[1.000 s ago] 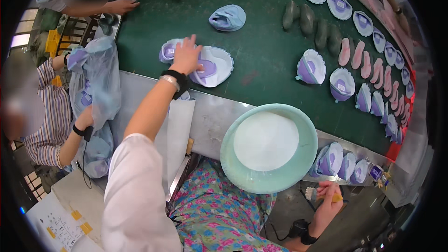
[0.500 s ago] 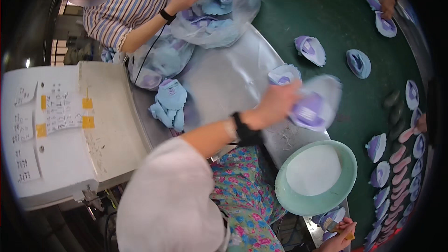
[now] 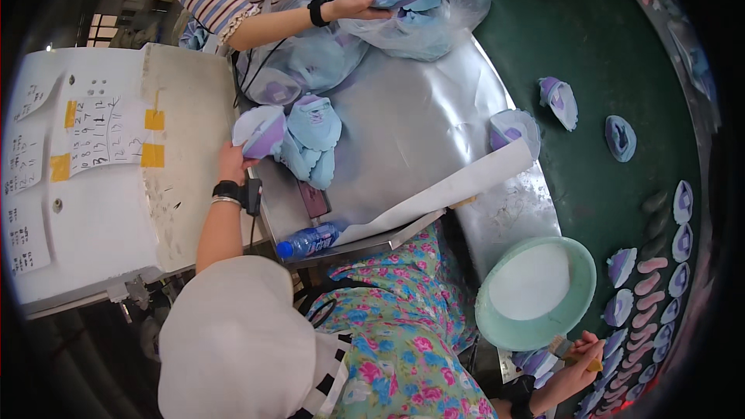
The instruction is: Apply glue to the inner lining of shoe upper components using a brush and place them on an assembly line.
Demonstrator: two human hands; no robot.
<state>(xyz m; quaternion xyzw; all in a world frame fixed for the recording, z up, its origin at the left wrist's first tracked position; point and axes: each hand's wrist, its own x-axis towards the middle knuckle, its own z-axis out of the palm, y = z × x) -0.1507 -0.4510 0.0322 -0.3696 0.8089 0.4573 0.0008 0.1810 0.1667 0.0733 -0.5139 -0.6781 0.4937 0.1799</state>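
Note:
My left hand is closed on the edge of a pale blue and purple shoe upper. This upper is beside a small pile of light blue shoe uppers on the metal tray. My right hand grips a brush with a yellowish handle, its bristles close to the rim of a green basin. White liquid fills the basin's bottom. Below the basin, partly hidden, are more shoe uppers.
A co-worker's hand touches uppers in a clear plastic bag. A blue-capped bottle lies by the tray's front edge. Uppers and pink soles line the green belt. A white machine stands left.
My left hand has swept from beside the belt to the left, by the blue pile, with an upper in it. My right hand still holds the brush. The view has shifted.

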